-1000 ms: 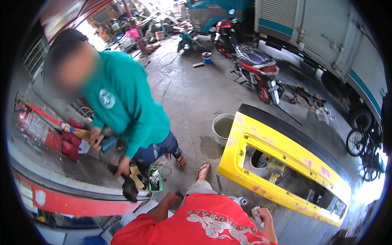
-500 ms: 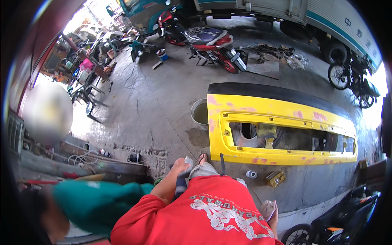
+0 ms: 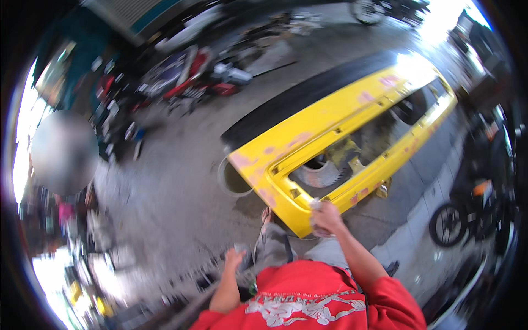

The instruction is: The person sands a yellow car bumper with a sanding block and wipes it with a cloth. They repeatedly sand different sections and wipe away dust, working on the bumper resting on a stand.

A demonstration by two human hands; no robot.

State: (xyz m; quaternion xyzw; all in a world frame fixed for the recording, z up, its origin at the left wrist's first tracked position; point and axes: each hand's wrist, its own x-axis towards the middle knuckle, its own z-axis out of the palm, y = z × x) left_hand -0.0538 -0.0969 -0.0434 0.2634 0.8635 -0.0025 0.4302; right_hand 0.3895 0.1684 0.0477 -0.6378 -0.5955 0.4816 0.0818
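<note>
A long yellow vehicle body panel (image 3: 308,144) with pinkish patches, a black far strip and a long opening lies in front of me. My right hand (image 3: 328,219) is closed on a pale, crumpled piece (image 3: 315,204), cloth or paper, I cannot tell which. That hand is at the panel's near edge; whether it touches is unclear. Lower and to the left, my left hand (image 3: 234,257) is apart from the panel. Its fingers close round a small whitish piece (image 3: 241,249), blurred by motion.
A round pail (image 3: 234,179) of murky liquid stands beside the panel's left end. Through the opening a tire (image 3: 322,175) shows. A golden can (image 3: 384,188) is by the near edge. Motorcycles stand on the far left (image 3: 192,77) and on the right (image 3: 448,223). My bare foot (image 3: 267,214) is near the panel's corner.
My view has swung to the right, tilting the panel in the picture. My right hand has come up from my side to the panel's near edge. Both hands keep their pale pieces.
</note>
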